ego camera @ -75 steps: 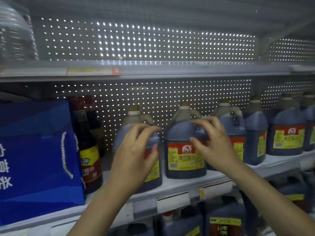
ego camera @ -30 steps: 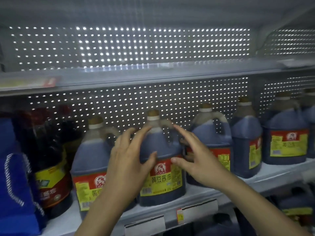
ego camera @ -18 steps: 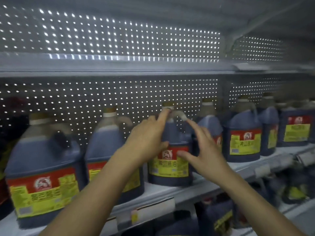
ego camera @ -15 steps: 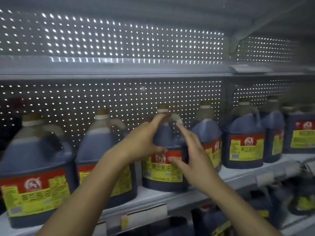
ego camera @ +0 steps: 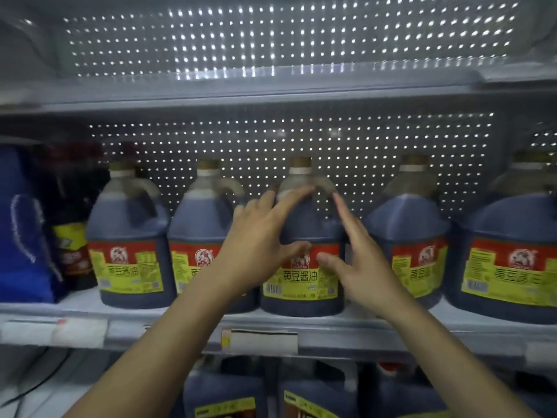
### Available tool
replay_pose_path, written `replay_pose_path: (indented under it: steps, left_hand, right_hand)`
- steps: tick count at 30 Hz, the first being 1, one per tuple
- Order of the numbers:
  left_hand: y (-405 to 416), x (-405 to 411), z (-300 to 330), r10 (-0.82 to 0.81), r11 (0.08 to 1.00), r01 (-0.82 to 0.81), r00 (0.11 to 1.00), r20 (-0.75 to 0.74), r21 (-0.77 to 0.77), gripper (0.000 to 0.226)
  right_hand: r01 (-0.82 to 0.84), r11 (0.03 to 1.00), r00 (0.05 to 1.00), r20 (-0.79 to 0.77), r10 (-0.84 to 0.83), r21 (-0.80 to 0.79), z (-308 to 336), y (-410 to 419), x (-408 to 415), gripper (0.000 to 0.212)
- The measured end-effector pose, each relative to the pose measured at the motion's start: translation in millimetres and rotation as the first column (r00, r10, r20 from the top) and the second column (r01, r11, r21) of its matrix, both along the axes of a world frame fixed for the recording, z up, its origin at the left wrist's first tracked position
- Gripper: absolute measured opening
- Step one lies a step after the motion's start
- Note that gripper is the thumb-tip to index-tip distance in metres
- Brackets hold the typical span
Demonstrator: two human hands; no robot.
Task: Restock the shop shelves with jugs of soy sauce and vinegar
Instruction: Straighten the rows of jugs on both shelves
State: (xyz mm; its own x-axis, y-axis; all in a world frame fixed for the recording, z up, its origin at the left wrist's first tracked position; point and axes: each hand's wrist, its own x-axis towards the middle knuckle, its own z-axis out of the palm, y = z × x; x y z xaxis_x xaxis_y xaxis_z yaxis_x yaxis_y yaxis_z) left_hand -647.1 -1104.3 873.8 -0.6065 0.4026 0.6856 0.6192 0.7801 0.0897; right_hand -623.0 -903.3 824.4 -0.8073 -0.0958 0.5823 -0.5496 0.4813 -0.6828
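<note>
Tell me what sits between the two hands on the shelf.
In the head view, one soy sauce jug stands between the left hand and right hand, both against its sides.

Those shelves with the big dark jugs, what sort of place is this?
Most likely a shop aisle: identical labelled soy sauce jugs stand in a row on a metal shelf with price tags along its edge.

At your far left on the middle shelf stands a blue gift bag (ego camera: 21, 236) with a white cord handle. Just behind and beside it you have dark bottles with red caps (ego camera: 70, 224); their labels are too blurred to read. Behind the shelves runs a perforated back panel (ego camera: 271, 40), light shining through its holes. A white price tag (ego camera: 262, 341) sits on the shelf edge in front of you.
</note>
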Motion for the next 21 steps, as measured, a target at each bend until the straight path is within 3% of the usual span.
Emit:
replay_pose_path:
  steps: [6,10,13,15,18,21]
  left_hand:
    - [-1,-2,-7,0.017,1.0,-0.018,1.0,0.016,0.002,0.089]
    - [4,5,-10,-0.023,0.992,0.029,0.998,-0.051,0.119,0.077]
    - [21,12,-8,-0.15,0.959,0.194,0.966,-0.212,0.205,0.062]
    - [42,14,-8,-0.246,0.942,0.288,0.942,-0.229,0.175,0.059]
    - [79,12,-5,-0.26,0.963,0.268,0.952,-0.164,0.032,0.07]
    - [111,9,-3,-0.23,0.97,0.218,0.966,-0.116,-0.104,0.082]
  right_hand:
    - [-0.008,1.0,1.0,-0.007,0.008,-0.029,-1,-2,4,0.095]
    - [-0.025,0.998,0.999,0.041,0.027,-0.063,4,5,22,0.082]
    - [0.163,0.983,0.984,-0.061,-0.168,-0.083,13,27,42,0.051]
    - [0.321,0.939,0.92,-0.197,-0.34,-0.123,20,49,50,0.038]
    - [0.454,0.888,0.847,-0.274,-0.455,-0.071,27,87,49,0.054]
    - [0.38,0.922,0.923,-0.092,-0.373,0.076,32,123,35,0.095]
